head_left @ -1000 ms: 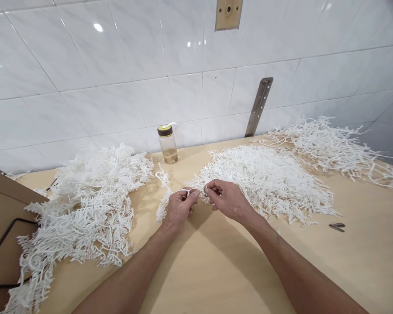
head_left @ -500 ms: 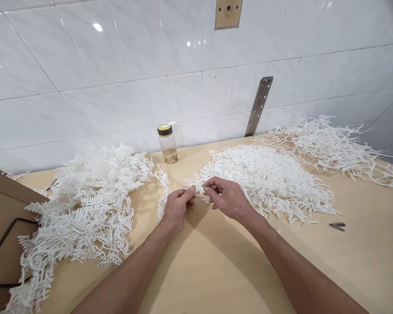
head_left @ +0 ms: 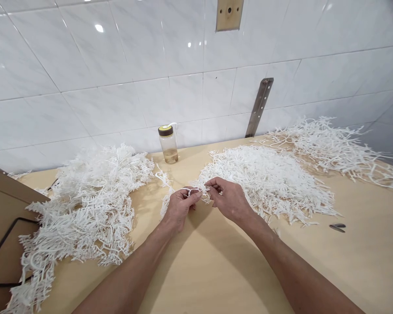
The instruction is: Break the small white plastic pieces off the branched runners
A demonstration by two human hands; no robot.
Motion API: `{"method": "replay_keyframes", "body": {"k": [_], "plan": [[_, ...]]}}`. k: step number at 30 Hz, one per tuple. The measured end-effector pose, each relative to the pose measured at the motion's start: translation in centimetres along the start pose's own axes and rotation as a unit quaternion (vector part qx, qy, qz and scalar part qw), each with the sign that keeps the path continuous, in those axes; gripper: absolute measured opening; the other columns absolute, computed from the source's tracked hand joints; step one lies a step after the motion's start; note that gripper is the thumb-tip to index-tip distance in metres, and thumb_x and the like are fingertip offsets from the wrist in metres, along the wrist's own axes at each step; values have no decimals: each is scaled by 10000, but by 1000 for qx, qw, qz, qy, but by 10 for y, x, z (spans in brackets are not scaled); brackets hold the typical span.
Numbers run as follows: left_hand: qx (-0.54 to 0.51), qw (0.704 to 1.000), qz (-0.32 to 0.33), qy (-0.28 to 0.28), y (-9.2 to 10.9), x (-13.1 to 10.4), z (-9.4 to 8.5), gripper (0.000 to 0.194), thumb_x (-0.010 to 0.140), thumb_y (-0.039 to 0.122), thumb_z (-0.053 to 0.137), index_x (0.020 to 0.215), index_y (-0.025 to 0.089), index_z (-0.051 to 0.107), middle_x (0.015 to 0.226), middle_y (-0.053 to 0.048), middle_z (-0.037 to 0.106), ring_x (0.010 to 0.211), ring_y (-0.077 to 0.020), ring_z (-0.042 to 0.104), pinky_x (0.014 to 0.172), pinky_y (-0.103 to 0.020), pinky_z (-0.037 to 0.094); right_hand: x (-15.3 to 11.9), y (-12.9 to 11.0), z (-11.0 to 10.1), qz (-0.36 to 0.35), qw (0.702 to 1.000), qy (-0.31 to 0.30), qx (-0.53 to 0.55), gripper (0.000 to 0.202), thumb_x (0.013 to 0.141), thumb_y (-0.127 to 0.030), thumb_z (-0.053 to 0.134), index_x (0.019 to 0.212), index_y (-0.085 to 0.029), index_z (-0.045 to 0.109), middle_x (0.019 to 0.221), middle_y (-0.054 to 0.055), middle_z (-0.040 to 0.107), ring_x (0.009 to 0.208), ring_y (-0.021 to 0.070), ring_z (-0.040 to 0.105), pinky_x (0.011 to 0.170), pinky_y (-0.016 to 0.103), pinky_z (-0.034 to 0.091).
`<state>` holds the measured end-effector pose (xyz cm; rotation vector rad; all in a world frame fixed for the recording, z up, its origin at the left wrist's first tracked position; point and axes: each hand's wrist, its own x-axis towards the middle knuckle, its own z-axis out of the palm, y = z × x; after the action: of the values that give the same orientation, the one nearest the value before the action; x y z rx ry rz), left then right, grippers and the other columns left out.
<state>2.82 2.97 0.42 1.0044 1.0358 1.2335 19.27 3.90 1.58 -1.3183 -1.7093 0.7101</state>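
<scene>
My left hand (head_left: 179,208) is closed in a pinch on a white branched plastic strand (head_left: 194,189), with thin twigs sticking out past the thumb. Close by on the right, my right hand (head_left: 229,198) has thumb and forefinger pinched at the twig ends; what sits between those fingertips is too small to make out. A heap of short white twiggy pieces (head_left: 265,181) lies just behind and to the right of my right hand. To the left spreads a tangled heap of white branched strands (head_left: 88,205). A few loose white strands (head_left: 163,176) lie behind my left hand.
By the tiled wall stands a bottle (head_left: 168,146) with a dark lid and some liquid. Barer white branches (head_left: 334,144) are piled at the back right. A small metal tool (head_left: 338,227) lies at right. A brown box-like panel (head_left: 9,209) borders the left.
The strand in my left hand has turned, and its pale loop now shows above the thumb. Both hands have shifted only slightly; the heaps look the same.
</scene>
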Motion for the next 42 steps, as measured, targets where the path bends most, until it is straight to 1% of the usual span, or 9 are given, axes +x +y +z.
{"method": "replay_keyframes", "body": {"k": [6, 10, 16, 22, 26, 30, 33, 37, 42], "plan": [[36, 999, 6, 24, 3, -2, 4, 398, 648, 477, 804, 535, 157, 598, 661, -9, 551, 547, -95, 441, 532, -239, 370, -1, -5, 0, -34, 997, 9, -68, 173, 837, -193, 503, 892, -221, 665, 791, 23, 705, 672, 171, 638, 661, 287, 486], [57, 998, -1, 33, 3, -2, 4, 408, 635, 474, 806, 512, 165, 570, 558, 16, 494, 533, -102, 433, 548, -246, 356, 0, -1, 2, -73, 993, 25, -84, 163, 851, -188, 504, 885, -213, 661, 853, 38, 721, 754, 183, 651, 711, 294, 477], [62, 998, -13, 21, 3, -2, 4, 329, 609, 396, 822, 565, 157, 600, 639, 10, 531, 572, -104, 464, 573, -248, 378, 0, 3, 4, -84, 992, 27, -90, 151, 840, -157, 521, 872, -212, 659, 827, 24, 718, 718, 162, 649, 700, 272, 476], [28, 999, -8, -18, 4, -2, 3, 301, 598, 377, 835, 665, 154, 643, 715, 4, 566, 606, -105, 479, 584, -248, 385, 1, 6, 7, -112, 988, 64, -85, 137, 824, -140, 533, 859, -200, 651, 792, 19, 702, 687, 155, 639, 650, 257, 470], [-3, 1000, -11, -12, 1, -1, 2, 369, 697, 486, 764, 646, 150, 621, 714, -19, 574, 591, -110, 484, 583, -262, 400, 1, 5, 7, -112, 986, 68, -105, 104, 838, -158, 549, 831, -195, 645, 759, 19, 697, 672, 158, 638, 655, 263, 467], [-31, 998, -34, 36, 1, 1, 3, 452, 682, 582, 747, 675, 144, 634, 688, -30, 587, 567, -116, 494, 576, -275, 415, 0, 4, 7, -124, 985, 62, -101, 107, 847, -157, 545, 843, -192, 646, 783, 20, 703, 695, 156, 643, 684, 265, 479], [-48, 997, -35, 52, 1, 3, 2, 425, 637, 533, 800, 668, 147, 624, 657, -8, 571, 559, -107, 498, 578, -261, 411, -1, 4, 8, -130, 986, 65, -85, 112, 849, -162, 542, 853, -193, 649, 808, 21, 711, 709, 152, 651, 695, 263, 489], [-42, 998, -30, 37, 1, 4, 0, 400, 594, 469, 837, 598, 148, 598, 594, 18, 530, 530, -94, 474, 567, -250, 387, 0, 5, 9, -120, 987, 70, -81, 125, 851, -172, 534, 858, -196, 657, 807, 26, 718, 691, 154, 650, 675, 264, 492], [-6, 999, -29, 29, 0, 3, 0, 350, 576, 428, 842, 606, 150, 632, 557, 24, 513, 525, -98, 444, 548, -248, 361, 1, 6, 9, -110, 988, 75, -83, 139, 846, -176, 533, 874, -190, 668, 811, 30, 721, 688, 154, 652, 682, 268, 493]]}}
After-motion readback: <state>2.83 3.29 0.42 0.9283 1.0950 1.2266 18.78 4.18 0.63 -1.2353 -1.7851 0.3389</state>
